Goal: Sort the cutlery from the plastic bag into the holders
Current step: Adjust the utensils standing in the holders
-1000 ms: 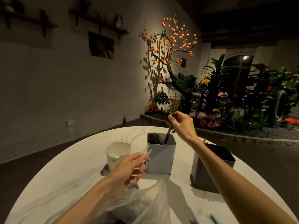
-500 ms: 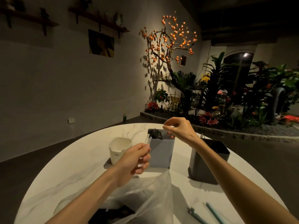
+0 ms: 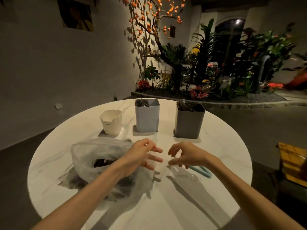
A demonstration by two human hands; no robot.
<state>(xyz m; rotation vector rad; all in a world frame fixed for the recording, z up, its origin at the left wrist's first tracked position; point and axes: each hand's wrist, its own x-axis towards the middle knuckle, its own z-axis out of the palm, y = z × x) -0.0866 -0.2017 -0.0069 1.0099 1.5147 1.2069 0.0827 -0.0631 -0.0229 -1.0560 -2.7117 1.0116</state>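
Observation:
Three holders stand in a row at the far side of the round white table (image 3: 216,163): a small white cup (image 3: 110,122), a light blue holder (image 3: 147,117) and a dark grey holder (image 3: 189,123), the last two with dark cutlery inside. The crumpled plastic bag (image 3: 93,151) lies near left with dark cutlery in its mouth. Above the table's middle, my left hand (image 3: 141,155) pinches a blurred clear plastic utensil (image 3: 156,170). Facing it a short gap away, my right hand (image 3: 186,155) has loosely curled fingers and holds nothing I can make out.
Teal utensils (image 3: 201,170) and a clear plastic piece (image 3: 191,176) lie on the table under my right hand. A yellow object (image 3: 292,163) sits beyond the table's right edge. A planter bed with a lit tree (image 3: 166,63) lies behind.
My right hand let go of the dark utensil into the light blue holder and came back toward me. My left hand drew back too, and the view tilted down.

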